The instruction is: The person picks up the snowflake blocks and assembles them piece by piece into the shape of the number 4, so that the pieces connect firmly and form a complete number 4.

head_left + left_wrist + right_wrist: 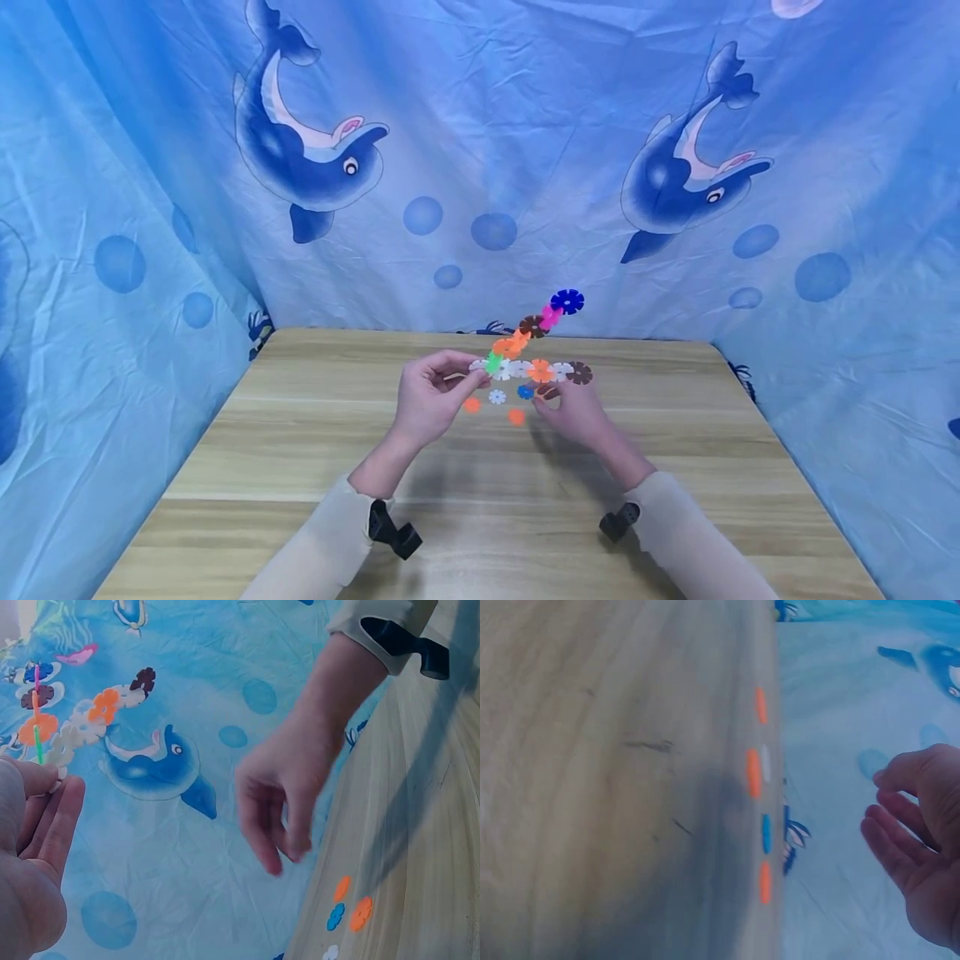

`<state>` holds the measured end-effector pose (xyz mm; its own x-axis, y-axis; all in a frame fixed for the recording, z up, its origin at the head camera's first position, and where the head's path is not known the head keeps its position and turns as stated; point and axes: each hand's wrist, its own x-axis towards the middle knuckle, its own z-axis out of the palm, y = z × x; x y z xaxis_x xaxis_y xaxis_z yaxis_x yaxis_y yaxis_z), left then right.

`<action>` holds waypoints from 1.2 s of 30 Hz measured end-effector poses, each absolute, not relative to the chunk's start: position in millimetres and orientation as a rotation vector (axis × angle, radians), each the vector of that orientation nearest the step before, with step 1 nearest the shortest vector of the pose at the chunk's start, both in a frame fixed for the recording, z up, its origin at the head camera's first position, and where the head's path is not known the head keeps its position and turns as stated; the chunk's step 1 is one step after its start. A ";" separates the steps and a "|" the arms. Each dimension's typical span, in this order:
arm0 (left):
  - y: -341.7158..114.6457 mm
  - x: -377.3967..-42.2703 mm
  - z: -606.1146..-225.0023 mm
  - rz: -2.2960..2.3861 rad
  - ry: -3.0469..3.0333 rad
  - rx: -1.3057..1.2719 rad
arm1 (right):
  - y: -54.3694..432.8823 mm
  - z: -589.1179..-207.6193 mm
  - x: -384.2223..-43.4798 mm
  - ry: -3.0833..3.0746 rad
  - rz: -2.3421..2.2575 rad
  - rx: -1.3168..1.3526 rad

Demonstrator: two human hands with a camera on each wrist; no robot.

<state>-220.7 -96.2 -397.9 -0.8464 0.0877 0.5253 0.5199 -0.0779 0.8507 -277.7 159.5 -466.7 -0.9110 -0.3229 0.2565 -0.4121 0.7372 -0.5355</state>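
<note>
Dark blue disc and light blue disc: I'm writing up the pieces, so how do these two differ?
The dark blue disc has a deep shade; the light blue disc is paler. The dark blue disc is joined to a pink disc, at one end of an assembly held up by the left hand, while the light blue disc lies loose on the table. Both have scalloped outlines.

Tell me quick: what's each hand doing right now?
Left hand: closed, pinching a white disc on the chain of colourful discs.
Right hand: open, loosely curved, holding nothing.
</note>
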 end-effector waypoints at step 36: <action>-99.3 -223.2 -396.9 -2.029 -1.881 -0.648 | 147.7 -501.0 -283.4 -3.032 0.888 0.806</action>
<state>-223.2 -99.3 -396.9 -0.8536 0.0841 0.5141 0.5063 -0.0982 0.8568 -283.4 147.7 -501.0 -0.8711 -0.4905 0.0237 -0.4257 0.7303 -0.5343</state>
